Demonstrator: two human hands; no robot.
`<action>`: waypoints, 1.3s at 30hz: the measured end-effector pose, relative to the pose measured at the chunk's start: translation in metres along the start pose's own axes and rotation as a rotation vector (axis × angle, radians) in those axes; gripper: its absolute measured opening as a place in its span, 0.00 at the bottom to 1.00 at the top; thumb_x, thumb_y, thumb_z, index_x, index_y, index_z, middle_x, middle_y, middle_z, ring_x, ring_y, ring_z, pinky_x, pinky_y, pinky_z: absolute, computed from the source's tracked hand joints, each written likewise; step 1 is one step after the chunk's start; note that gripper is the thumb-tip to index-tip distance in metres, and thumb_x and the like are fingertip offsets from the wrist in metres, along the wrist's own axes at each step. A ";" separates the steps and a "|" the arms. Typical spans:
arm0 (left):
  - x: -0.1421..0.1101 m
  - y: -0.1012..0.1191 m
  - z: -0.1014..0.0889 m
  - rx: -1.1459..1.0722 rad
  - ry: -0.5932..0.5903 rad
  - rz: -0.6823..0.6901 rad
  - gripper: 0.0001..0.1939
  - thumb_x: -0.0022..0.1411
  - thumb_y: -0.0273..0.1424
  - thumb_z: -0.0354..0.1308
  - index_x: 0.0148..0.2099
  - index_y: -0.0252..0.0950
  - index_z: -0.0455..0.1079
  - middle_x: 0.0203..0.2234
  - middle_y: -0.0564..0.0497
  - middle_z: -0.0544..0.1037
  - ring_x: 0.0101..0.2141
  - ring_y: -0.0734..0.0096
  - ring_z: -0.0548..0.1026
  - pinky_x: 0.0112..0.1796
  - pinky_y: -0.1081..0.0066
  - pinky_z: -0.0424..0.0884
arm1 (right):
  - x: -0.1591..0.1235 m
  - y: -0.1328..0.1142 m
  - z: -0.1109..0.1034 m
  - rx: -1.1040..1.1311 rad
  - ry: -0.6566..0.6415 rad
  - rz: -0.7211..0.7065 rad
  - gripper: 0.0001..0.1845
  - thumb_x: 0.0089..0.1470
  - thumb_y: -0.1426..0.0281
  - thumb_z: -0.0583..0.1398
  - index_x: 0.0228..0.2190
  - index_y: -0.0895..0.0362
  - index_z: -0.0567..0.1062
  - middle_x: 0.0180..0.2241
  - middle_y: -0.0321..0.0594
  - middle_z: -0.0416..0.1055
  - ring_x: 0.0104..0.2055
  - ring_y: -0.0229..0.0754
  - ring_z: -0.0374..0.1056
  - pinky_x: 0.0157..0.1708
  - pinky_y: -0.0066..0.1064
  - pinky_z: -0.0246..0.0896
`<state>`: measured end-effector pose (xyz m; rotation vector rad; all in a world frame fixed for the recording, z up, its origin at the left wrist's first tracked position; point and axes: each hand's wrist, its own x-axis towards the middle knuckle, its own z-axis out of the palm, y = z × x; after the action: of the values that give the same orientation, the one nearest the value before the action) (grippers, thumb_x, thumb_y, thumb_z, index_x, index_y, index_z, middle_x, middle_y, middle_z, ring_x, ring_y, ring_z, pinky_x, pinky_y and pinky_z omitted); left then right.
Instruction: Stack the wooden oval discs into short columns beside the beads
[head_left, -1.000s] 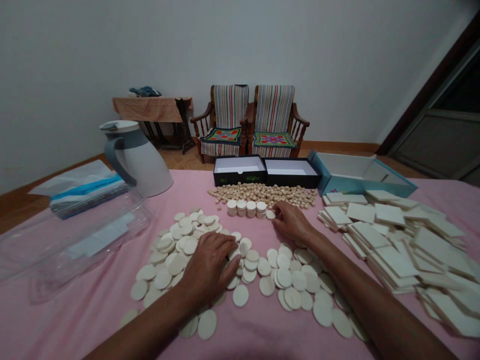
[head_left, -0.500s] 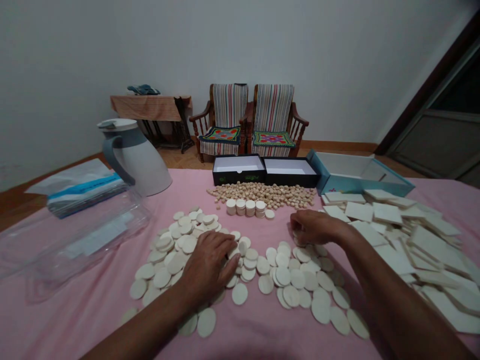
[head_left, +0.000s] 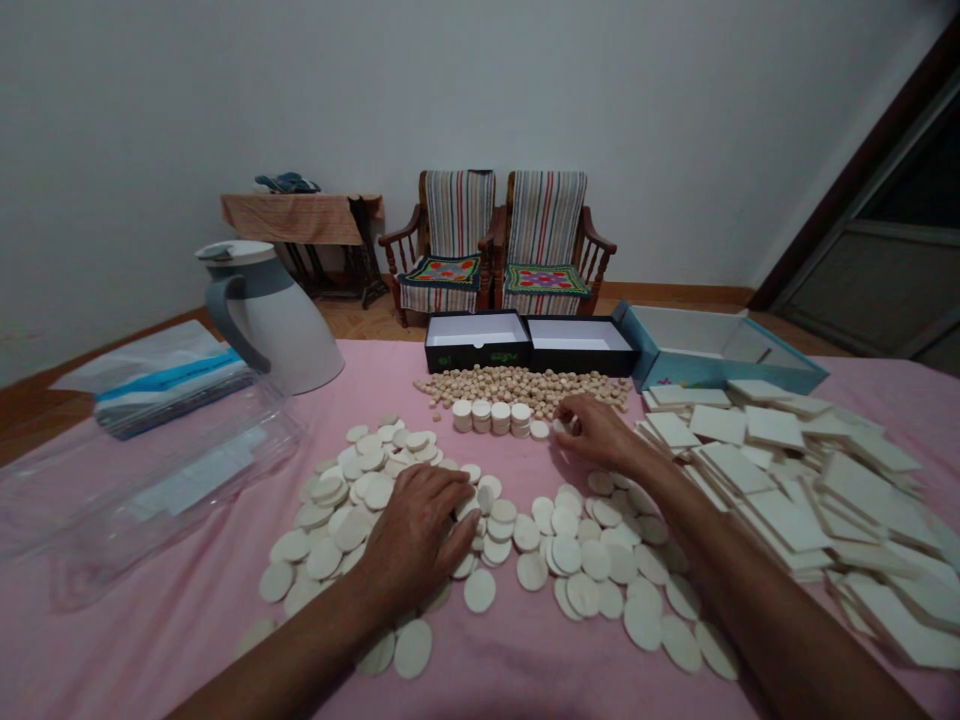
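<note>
My right hand point(head_left: 596, 432) pinches a round wooden disc point(head_left: 559, 427), just right of a single disc point(head_left: 539, 430) lying on the pink cloth. Left of that one stands a row of short disc stacks point(head_left: 491, 417). My left hand point(head_left: 420, 520) lies over the left heap of loose wooden discs point(head_left: 322, 555), thumb and fingers apart, with discs showing between them. Its palm hides part of the heap. Another loose heap of discs point(head_left: 596, 558) spreads below my right hand and forearm.
Small wooden pieces point(head_left: 517, 385) lie behind the stacks, before two black boxes point(head_left: 480, 355). A blue box point(head_left: 720, 350) and square wooden tiles point(head_left: 840, 500) are at the right. At the left are a white jug point(head_left: 292, 335) and clear plastic packaging point(head_left: 187, 480).
My right hand has moved forward and left from the right heap toward the row of stacks, with a disc now showing at its fingertips. My left hand stays put.
</note>
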<state>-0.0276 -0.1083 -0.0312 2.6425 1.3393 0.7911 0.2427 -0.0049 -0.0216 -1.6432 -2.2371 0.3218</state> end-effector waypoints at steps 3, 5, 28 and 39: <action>0.000 0.000 0.000 0.008 0.001 0.002 0.10 0.63 0.31 0.52 0.43 0.36 0.71 0.40 0.43 0.77 0.42 0.59 0.73 0.47 0.51 0.65 | 0.006 -0.003 0.016 0.049 0.117 -0.029 0.05 0.46 0.72 0.59 0.29 0.58 0.70 0.31 0.40 0.68 0.32 0.39 0.62 0.32 0.28 0.52; 0.000 0.000 0.000 0.011 0.004 0.003 0.10 0.63 0.31 0.52 0.43 0.35 0.72 0.40 0.43 0.77 0.42 0.59 0.73 0.47 0.51 0.66 | 0.008 -0.004 0.023 0.066 0.153 -0.030 0.05 0.45 0.73 0.59 0.29 0.57 0.70 0.31 0.39 0.68 0.33 0.40 0.61 0.32 0.28 0.52; 0.001 0.000 0.001 0.006 0.011 -0.002 0.10 0.63 0.31 0.52 0.43 0.36 0.71 0.40 0.43 0.77 0.42 0.58 0.72 0.47 0.51 0.65 | 0.007 -0.013 0.035 0.093 0.192 0.094 0.07 0.46 0.67 0.61 0.28 0.58 0.71 0.30 0.41 0.68 0.34 0.41 0.61 0.32 0.29 0.52; 0.001 0.000 0.000 0.008 0.021 0.002 0.10 0.63 0.31 0.53 0.43 0.36 0.72 0.40 0.44 0.77 0.42 0.58 0.73 0.47 0.51 0.66 | 0.006 -0.001 0.032 0.089 0.136 0.049 0.12 0.47 0.78 0.55 0.33 0.57 0.74 0.33 0.40 0.73 0.35 0.40 0.66 0.35 0.28 0.54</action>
<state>-0.0271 -0.1080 -0.0307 2.6497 1.3479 0.8177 0.2271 0.0011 -0.0499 -1.6254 -2.0563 0.3085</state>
